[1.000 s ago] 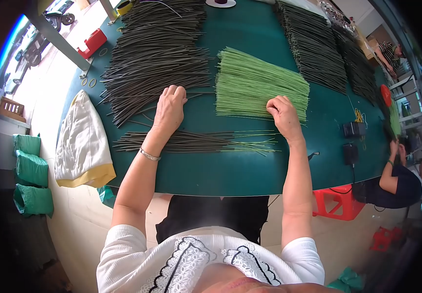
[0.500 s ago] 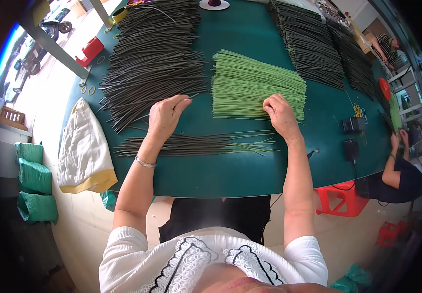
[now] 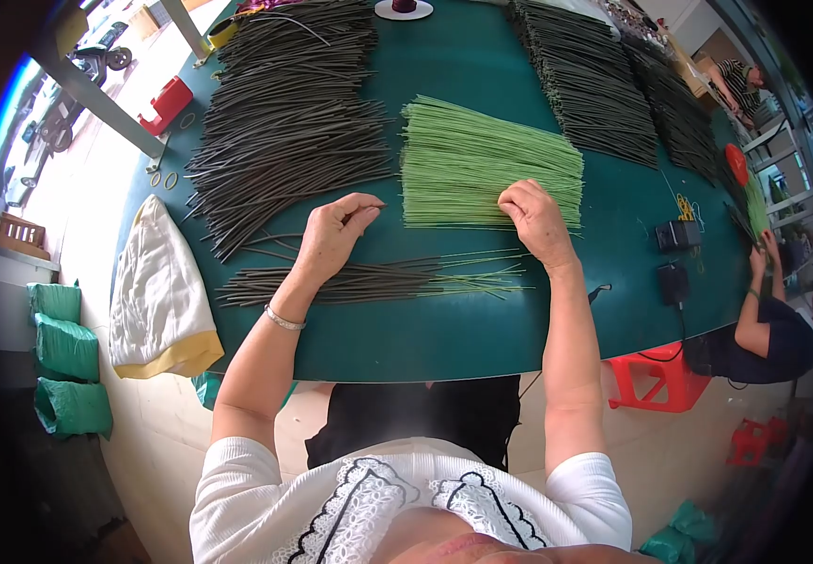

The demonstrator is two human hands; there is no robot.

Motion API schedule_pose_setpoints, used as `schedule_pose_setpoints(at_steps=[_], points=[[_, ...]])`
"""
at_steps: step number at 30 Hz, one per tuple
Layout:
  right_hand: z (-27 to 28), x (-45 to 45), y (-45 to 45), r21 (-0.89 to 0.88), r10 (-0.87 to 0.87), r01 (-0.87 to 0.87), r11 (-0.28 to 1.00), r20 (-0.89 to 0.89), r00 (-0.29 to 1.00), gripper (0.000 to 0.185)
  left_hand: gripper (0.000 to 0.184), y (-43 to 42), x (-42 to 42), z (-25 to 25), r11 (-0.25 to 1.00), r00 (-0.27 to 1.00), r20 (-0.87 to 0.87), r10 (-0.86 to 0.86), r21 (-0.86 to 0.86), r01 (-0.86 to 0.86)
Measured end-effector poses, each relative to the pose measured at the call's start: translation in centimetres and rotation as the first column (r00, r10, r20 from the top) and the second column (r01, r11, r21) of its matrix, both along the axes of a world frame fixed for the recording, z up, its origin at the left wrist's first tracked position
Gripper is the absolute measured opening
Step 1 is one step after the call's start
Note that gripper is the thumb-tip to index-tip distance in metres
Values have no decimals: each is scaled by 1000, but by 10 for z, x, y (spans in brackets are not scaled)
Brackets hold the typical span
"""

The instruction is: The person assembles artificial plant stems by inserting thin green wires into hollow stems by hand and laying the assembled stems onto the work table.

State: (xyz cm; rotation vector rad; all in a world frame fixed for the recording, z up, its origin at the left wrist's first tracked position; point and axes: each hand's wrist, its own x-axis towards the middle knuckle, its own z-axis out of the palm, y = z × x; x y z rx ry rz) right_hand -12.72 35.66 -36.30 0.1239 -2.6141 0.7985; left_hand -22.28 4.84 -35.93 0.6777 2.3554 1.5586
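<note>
Near the centre of the frame, thin, straight green stems (image 3: pixel 482 169) lay spread on the dark green surface (image 3: pixel 453 338). Over their lower edge, the right hand (image 3: pixel 538 221) was pinched nearly closed, its catch unclear; the left hand (image 3: pixel 333 240) pinched a slim dark tube (image 3: pixel 383 205). The stems looked light, springy, best held near one end.

The sticks (image 3: pixel 486 164) are light green, the tabletop (image 3: pixel 463 338) dark green, the cloth (image 3: pixel 164 291) white with a yellow edge.
</note>
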Motion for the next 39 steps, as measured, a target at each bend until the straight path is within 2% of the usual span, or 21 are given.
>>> schedule_pose_setpoints(at_steps=[6, 19, 24, 26, 27, 28, 29, 30, 32, 34, 35, 37, 38, 39], points=[[-2, -1, -2, -80, 27, -33, 996, -80, 996, 6, 18, 0, -2, -3, 1000, 998, 64, 6, 19, -7], [1, 1, -8, -91, 56, -60, 994, -41, 998, 7, 18, -2, -7, -11, 999, 997, 71, -10, 50, 7], [1, 1, -9, -59, 69, -75, 995, -91, 993, 7, 17, -1, -5, -9, 999, 999, 45, -17, 43, 15], [5, 2, -12, -34, 67, -72, 997, -120, 991, 7, 15, 1, 0, -5, 1000, 995, -98, 6, -5, -7], [8, 3, -14, -10, 67, -69, 998, -149, 987, 8, 15, 2, 2, -3, 1000, 995, -97, 11, -4, -11], [12, 5, -20, -10, 75, -77, 997, -148, 986, 8, 14, 2, 4, -2, 995, 932, -362, -33, -96, -2], [16, 8, -29, -25, 80, -84, 996, -128, 989, 8, 13, 2, 7, 0, 981, 798, -595, -97, -190, -22], [20, 10, -40, -41, 87, -92, 995, -110, 990, 9, 13, 3, 11, 3, 981, 798, -596, -88, -193, -37], [26, 14, -64, -91, 152, -160, 983, -88, 984, 10, 10, 9, 22, 9, 982, 746, -647, -158, -184, 48], [29, 16, -87, -312, 277, -251, 916, 41, 960, 14, 9, 12, 31, 9, 979, 700, -690, -186, -191, 73], [25, 17, -92, -312, 280, -256, 915, 37, 959, 14, 9, 13, 35, 6, 966, 700, -670, -247, -230, 120], [15, 16, -96, -271, 398, -362, 892, 93, 912, 17, 11, 14, 41, -4, 929, 724, -595, -349, -320, 184], [18, 17, -95, -268, 398, -362, 893, 91, 913, 17, 11, 13, 40, 0, 930, 722, -598, -348, -319, 184], [24, 19, -91, -338, 453, -375, 863, 190, 871, 17, 12, 11, 38, 6, 926, 759, -544, -359, -313, 214]])
